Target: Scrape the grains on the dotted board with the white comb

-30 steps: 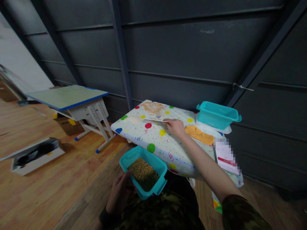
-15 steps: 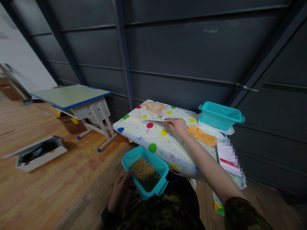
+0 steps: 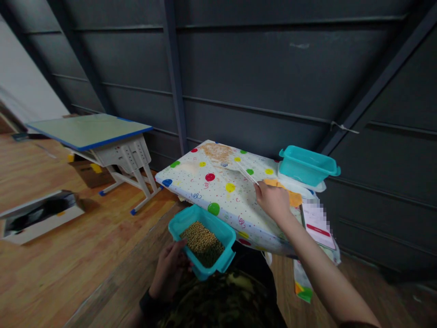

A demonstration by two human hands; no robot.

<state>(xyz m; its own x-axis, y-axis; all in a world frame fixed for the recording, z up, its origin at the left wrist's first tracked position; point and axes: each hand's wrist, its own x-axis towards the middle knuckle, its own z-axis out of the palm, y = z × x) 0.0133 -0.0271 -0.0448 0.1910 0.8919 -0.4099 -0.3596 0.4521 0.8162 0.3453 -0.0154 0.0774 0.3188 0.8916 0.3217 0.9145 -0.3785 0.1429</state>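
My left hand [image 3: 171, 266] grips the near-left rim of a turquoise plastic tub [image 3: 221, 226], held in front of the table's near edge. Inside the tub lie yellowish dried beans [image 3: 201, 237], with darker green ones towards the near end. Above the tabletop, my right hand [image 3: 276, 201] pinches a thin white strip-like piece [image 3: 248, 174], perhaps a flat card seen nearly edge-on. Tan grains [image 3: 216, 152] are spread at the table's far left, and a paler powdery patch [image 3: 187, 167] lies closer. An orange cloth [image 3: 295, 199] is partly hidden behind my right hand.
The table [image 3: 201, 189] has a dotted, balloon-patterned cover. A second turquoise tub [image 3: 309, 165] stands on a white lid at its right, near a phone [image 3: 317, 225]. A dark panelled wall [image 3: 256, 68] rises behind. A blue-edged desk [image 3: 92, 130] and open box [image 3: 41, 218] stand left.
My right hand has drawn back right and nearer with the white piece, which now slants instead of lying level. The left hand still holds the tub. The view has shifted slightly.
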